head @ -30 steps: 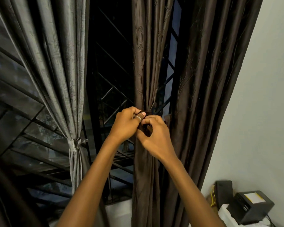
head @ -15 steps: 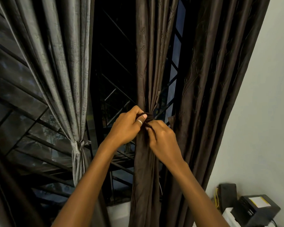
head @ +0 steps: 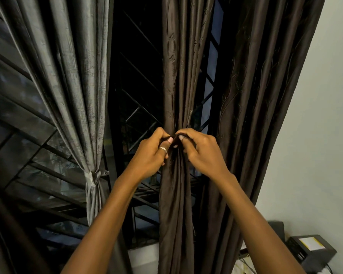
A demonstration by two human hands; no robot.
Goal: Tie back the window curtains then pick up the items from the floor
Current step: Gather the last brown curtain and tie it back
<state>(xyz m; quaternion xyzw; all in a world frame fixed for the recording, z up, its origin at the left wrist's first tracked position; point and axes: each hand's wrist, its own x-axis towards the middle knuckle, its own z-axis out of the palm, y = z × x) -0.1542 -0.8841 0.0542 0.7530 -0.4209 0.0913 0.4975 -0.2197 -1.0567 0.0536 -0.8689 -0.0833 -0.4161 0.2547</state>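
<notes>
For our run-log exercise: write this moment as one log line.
step: tying brown curtain | left hand: pinching tie | right hand: pinching tie | grey curtain: already tied | floor items: not in view

Home room, curtains [head: 178, 76], barred window [head: 139, 80]

Right hand [head: 203, 153] has shifted from in front of the gathered brown curtain [head: 174, 194] to its right side; a second ago it overlapped the left hand [head: 149, 157], now the two sit on either side of the bunch, thumbs meeting at the dark tie band [head: 175, 135]. Right-hand fingers [head: 188, 144] were tucked under the left thumb, now curled over the band from the right. Head view has tilted down slightly; black box [head: 311, 252] sits lower in frame.
</notes>
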